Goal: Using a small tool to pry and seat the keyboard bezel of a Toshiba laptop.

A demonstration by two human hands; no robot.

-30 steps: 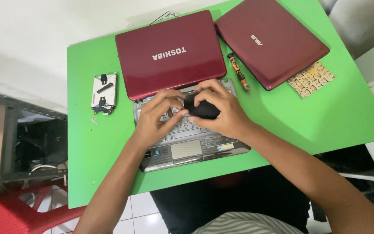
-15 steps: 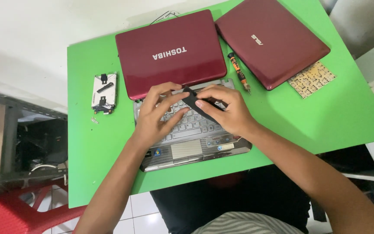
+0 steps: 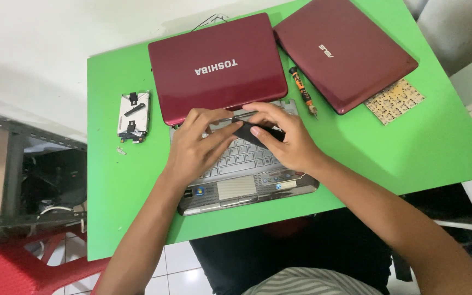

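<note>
Head view: an open dark-red laptop (image 3: 218,68) lay on the green surface (image 3: 411,147), lid tipped far back, silver keyboard deck (image 3: 244,177) facing the person. The left hand (image 3: 195,147) rested on the keys, fingers spread and curled, fingertips at the upper edge of the deck near the hinge. The right hand (image 3: 285,139) pinched a flat black tool (image 3: 247,131) between thumb and fingers, its tip pointing toward that same upper edge, just beside the left fingertips. Whether the tip sat under the trim strip could not be told.

Around the work: a second closed red laptop (image 3: 345,52) lay to the right, touching or overlapping the first one's lid corner; an orange-handled screwdriver (image 3: 302,90) lay between the two machines; a small perforated board (image 3: 394,100) sat near the second laptop; a silver drive bracket (image 3: 133,116) lay to the left, well apart.

Risk, as judged: the tool could slip along the trim and gouge the deck or strike the left fingertips, since both hands crowd one edge. Excess leverage could snap clips. The screwdriver lay near the working elbow's sweep and might be knocked off
</note>
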